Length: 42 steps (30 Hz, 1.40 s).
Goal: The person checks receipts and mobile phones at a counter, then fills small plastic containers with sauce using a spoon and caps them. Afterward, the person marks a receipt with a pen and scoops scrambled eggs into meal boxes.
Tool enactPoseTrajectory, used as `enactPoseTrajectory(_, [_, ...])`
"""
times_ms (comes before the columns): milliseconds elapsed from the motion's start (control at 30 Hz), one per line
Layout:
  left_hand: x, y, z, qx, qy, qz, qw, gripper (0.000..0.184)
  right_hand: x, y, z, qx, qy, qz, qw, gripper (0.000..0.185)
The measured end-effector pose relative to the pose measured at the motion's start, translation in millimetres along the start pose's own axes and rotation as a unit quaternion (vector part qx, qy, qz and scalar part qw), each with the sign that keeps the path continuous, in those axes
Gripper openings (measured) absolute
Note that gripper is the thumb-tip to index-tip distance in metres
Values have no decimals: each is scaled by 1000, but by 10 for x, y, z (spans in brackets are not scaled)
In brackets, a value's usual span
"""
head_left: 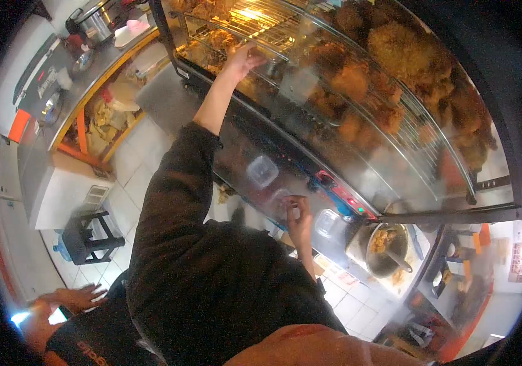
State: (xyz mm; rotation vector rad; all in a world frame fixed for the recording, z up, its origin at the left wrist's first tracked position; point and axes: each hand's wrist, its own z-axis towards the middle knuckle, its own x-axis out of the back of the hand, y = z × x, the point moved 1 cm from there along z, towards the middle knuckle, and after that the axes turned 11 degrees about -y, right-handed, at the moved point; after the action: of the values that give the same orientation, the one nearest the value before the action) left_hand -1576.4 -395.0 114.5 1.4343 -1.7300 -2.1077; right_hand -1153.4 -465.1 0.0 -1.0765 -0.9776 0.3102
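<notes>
My left hand [244,61] is raised to the glass front of a lit food warmer [285,100], its fingers apart and slightly bent at the glass edge. Behind the glass, pieces of fried chicken [349,79] sit on wire racks [261,29]. Lower down, my right hand [299,215] is closed, thumb and forefinger together, over the metal counter below the warmer. A faint clear edge shows by its fingertips, too blurred to name. Near it are a clear square plastic container [262,171] and another clear container [331,224].
A metal pot [388,250] with fried pieces and a spoon stands at right. Another person's hand [79,297] is close at lower left, beside a bright screen. A black stool [93,236] stands on the tiled floor. A yellow-framed case [111,113] is at left.
</notes>
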Motion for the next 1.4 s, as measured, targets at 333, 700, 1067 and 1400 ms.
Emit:
enactPoseTrajectory(333, [179, -3, 82, -42, -20, 13, 999, 51, -85, -95, 152, -3, 4, 7, 1000, 15])
enactPoseTrajectory(700, [103, 110, -155, -13, 8, 24, 1000, 46, 2, -463, 745, 73, -54, -7, 996, 14])
enactPoseTrajectory(1067, [594, 378, -39, 20, -161, -18, 987, 35, -681, -1194, 2415, 55, 33, 244, 968, 29])
enactPoseTrajectory(1400, [741, 542, 353, 134, -319, -69, 936, 17, -904, -1495, 3349, 40, 323, 376, 867, 19])
